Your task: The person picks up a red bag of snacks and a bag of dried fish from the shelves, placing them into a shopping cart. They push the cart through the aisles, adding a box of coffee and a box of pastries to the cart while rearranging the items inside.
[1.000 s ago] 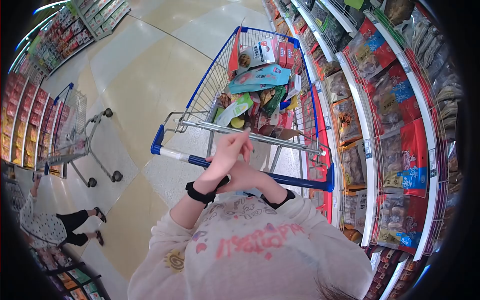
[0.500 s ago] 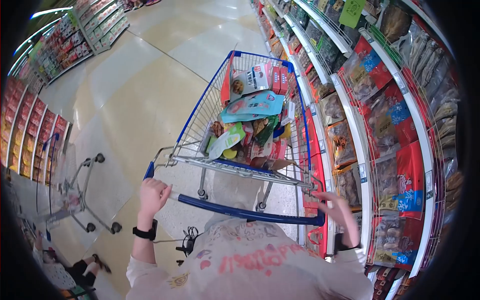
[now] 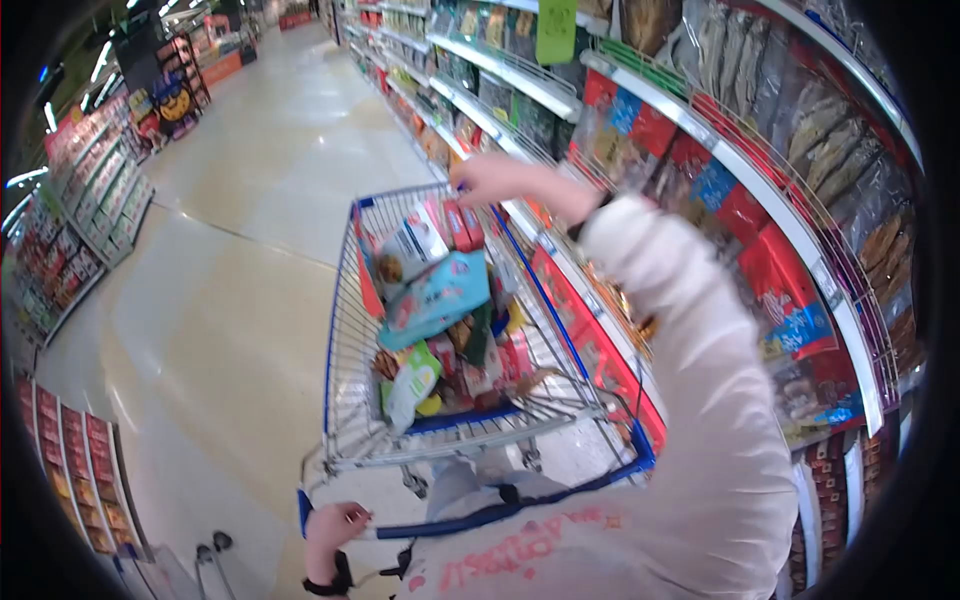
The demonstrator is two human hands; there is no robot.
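Note:
My left hand [image 3: 335, 525] is closed around the left end of the blue handle [image 3: 470, 520] of a shopping cart [image 3: 340, 330]. Stretched far forward, my right hand [image 3: 490, 180] has its fingers curled on the blue rim at the cart's far right corner. Beneath that hand lie red boxes [image 3: 463, 225] beside a white and grey pouch [image 3: 412, 243]. A light blue bag [image 3: 440, 300] rests across the middle of the load. Nearer me are a green and white package [image 3: 413, 385] and several other packaged goods, partly overlapping.
Shelves of packaged dried foods [image 3: 720, 150] run close along the cart's right side, with a green tag [image 3: 556, 32] hanging above. A pale tiled aisle [image 3: 240, 290] stretches ahead and left. More shelves [image 3: 85, 225] and the wheels of another cart [image 3: 213, 545] are at the left.
My right hand has gone from the handle's right end to the cart's far corner. The view has shifted, showing more aisle ahead, and the cart now appears turned and lower. My left hand stays at the handle.

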